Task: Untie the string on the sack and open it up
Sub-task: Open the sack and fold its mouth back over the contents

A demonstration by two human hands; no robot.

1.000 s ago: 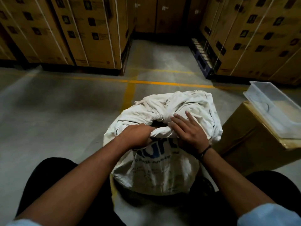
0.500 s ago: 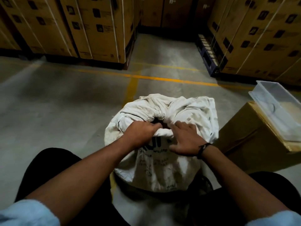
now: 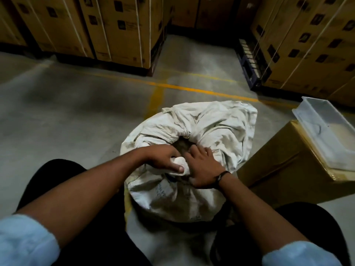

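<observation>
A white woven sack with blue print stands on the floor between my knees. Its top cloth is rolled outward, and a small dark opening shows at the centre. My left hand grips a bunched fold of the near rim, thumb on top. Pressed against the same rim just to the right is my right hand, fingers curled into the cloth at the opening's edge. No string is visible.
A cardboard box stands right beside the sack, with a clear plastic tub on top. Strapped stacks of cartons on pallets line the back and right. Yellow lines mark the concrete floor.
Both hands have pulled the near rim toward me and pushed it down. The dark opening at the sack's centre has widened. My right hand went from lying flat to curling into the cloth.
</observation>
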